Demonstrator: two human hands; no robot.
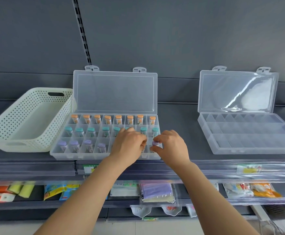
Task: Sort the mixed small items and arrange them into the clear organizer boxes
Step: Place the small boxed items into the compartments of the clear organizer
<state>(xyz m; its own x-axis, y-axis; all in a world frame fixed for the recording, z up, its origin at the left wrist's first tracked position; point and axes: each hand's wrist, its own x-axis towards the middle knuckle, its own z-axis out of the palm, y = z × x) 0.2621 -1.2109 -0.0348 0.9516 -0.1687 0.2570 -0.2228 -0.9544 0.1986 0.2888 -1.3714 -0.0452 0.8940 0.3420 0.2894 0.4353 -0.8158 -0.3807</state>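
the left organizer box (pixel 62 152) sits with its front wall right at the front lip of the dark shelf (pixel 177 131), long axis running left to right along it. its clear lid (pixel 114 92) stands upright against the back panel. the white perforated basket (pixel 28 119) touches the box's left side, tilted so its far end rides higher. to the right a bare stretch of shelf separates this box from the right organizer box (pixel 240 143), well apart, also with its lid raised.

inside the left box the tubes lie one to a compartment, long axis front to back, caps toward the back wall: orange-capped tubes (pixel 107 118) in the back row, teal-capped tubes (pixel 91 131) in the middle row, purple-capped tubes (pixel 74 145) in the front row's left compartments.

both hands hover close together over the right end of the front row, just apart. the right hand (pixel 173 147) pinches a purple-capped tube (pixel 155 143) between thumb and fingertips at the front right corner compartment, cap up and toward the left hand; the tube's body is mostly hidden. the left hand (pixel 129 145) has its fingers curled toward the same spot, covering two or three compartments; whether it grips anything cannot be told.

below the shelf lip, packaged goods (pixel 155 192) lie on a lower shelf.
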